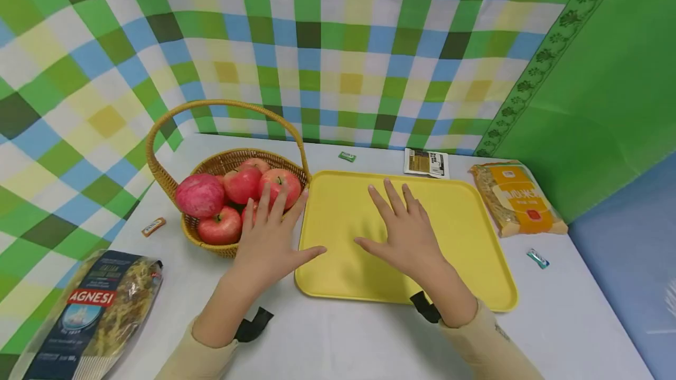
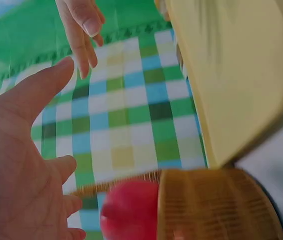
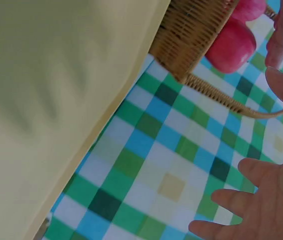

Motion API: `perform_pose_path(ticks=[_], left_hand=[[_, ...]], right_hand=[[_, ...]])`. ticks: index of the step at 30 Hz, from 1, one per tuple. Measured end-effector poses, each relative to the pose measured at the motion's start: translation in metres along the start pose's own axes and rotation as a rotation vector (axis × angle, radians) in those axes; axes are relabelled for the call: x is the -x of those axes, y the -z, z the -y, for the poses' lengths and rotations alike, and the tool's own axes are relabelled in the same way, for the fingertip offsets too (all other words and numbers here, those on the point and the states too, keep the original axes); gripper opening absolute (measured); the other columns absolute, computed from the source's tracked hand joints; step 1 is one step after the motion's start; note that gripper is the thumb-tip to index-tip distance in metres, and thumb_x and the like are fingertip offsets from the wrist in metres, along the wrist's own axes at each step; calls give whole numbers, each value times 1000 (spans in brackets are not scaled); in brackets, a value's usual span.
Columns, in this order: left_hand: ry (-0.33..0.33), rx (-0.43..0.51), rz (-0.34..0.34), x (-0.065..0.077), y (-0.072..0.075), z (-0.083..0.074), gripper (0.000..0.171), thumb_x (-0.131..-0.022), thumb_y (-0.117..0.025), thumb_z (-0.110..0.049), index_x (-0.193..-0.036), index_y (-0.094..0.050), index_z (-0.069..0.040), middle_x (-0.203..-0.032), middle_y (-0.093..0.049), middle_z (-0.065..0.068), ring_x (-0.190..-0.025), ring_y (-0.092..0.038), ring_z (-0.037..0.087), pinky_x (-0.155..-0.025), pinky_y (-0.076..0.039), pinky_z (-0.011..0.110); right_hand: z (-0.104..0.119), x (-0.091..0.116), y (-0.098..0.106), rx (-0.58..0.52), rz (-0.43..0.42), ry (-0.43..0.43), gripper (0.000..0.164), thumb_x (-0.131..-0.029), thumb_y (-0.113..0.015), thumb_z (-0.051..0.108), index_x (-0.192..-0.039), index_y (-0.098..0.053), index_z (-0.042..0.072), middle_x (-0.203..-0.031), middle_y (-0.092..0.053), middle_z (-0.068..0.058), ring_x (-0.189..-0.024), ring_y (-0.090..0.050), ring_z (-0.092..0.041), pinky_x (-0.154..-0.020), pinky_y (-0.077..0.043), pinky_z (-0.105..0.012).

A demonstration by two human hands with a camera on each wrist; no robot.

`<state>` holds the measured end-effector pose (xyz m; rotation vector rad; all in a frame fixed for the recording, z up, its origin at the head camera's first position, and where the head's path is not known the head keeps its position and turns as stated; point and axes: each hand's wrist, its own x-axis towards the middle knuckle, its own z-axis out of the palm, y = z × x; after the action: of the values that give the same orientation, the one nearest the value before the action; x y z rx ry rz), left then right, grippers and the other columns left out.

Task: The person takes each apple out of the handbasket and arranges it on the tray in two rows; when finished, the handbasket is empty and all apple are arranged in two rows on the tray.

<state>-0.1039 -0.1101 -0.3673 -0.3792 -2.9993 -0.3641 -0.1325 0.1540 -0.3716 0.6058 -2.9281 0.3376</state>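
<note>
My left hand (image 1: 269,248) hovers with fingers spread, its fingertips over the right side of a wicker basket (image 1: 219,164) with a tall arched handle. Several red apples (image 1: 220,227) fill the basket, and the fingers partly cover some of them. Over the yellow tray (image 1: 333,210) my right hand (image 1: 409,239) is held with fingers splayed and thumb pointing left; a shadow falls on the tray beneath it. Neither hand holds anything. Both wrist views show open palms, with the basket (image 2: 216,205) and an apple (image 3: 231,46) close by.
A bag of Agnesi pasta (image 1: 100,309) lies at the front left, near a small orange-brown wrapped candy (image 1: 154,226). Behind the tray are a green candy (image 1: 347,157) and a flat packet (image 1: 426,163). An orange bag (image 1: 520,198) and a teal candy (image 1: 538,258) lie on the right.
</note>
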Motion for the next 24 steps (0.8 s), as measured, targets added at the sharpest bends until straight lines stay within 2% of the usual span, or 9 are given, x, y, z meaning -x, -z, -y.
perform_pose_path(ticks=[6, 10, 12, 16, 18, 21, 24], left_hand=[[128, 63, -46, 26, 0, 32, 104, -77, -56, -76, -155, -16, -23, -161, 4, 10, -143, 16, 36, -111, 12, 60], [219, 108, -97, 44, -1, 53, 105, -77, -56, -76, -156, -14, -21, -160, 2, 16, -143, 14, 40, -110, 9, 65], [275, 120, -128, 54, -1, 63, 105, -78, -57, -74, -156, -13, -19, -159, 1, 19, -142, 13, 42, -109, 7, 67], [416, 150, -155, 74, -7, 79, 105, -81, -59, -70, -155, -10, -14, -157, 2, 25, -141, 13, 47, -106, 2, 72], [487, 204, -156, 81, -12, 86, 105, -82, -60, -68, -155, -9, -12, -157, 3, 27, -140, 10, 49, -105, -2, 74], [566, 359, -156, 84, -20, 96, 103, -84, -64, -61, -155, -8, -12, -157, 4, 26, -140, 5, 51, -103, -8, 76], [596, 531, -190, 79, -27, 105, 99, -85, -68, -51, -155, -11, -10, -158, 3, 22, -142, -1, 47, -106, -13, 72]], right_hand=[[30, -30, -10, -33, 36, 107, 92, -84, -57, 67, -155, -17, 24, -160, -11, -7, -144, -10, -40, -112, -21, -59], [53, -52, -15, -54, 54, 172, 91, -84, -57, 66, -155, -17, 25, -160, -14, -7, -143, -17, -38, -113, -24, -54], [65, -63, -19, -69, 66, 193, 91, -84, -59, 64, -155, -18, 25, -159, -16, -7, -141, -22, -37, -111, -30, -52], [89, -85, -26, -118, 95, 217, 89, -84, -62, 61, -154, -22, 23, -158, -20, -8, -136, -31, -37, -97, -46, -51], [98, -96, -31, -145, 97, 221, 88, -84, -63, 60, -153, -24, 21, -157, -22, -8, -135, -32, -36, -92, -50, -51], [108, -110, -40, -163, 89, 220, 90, -84, -63, 60, -153, -23, 20, -155, -26, -9, -134, -34, -35, -92, -51, -48], [112, -122, -48, -173, 76, 205, 90, -84, -62, 59, -153, -22, 18, -152, -30, -10, -130, -38, -34, -93, -51, -46]])
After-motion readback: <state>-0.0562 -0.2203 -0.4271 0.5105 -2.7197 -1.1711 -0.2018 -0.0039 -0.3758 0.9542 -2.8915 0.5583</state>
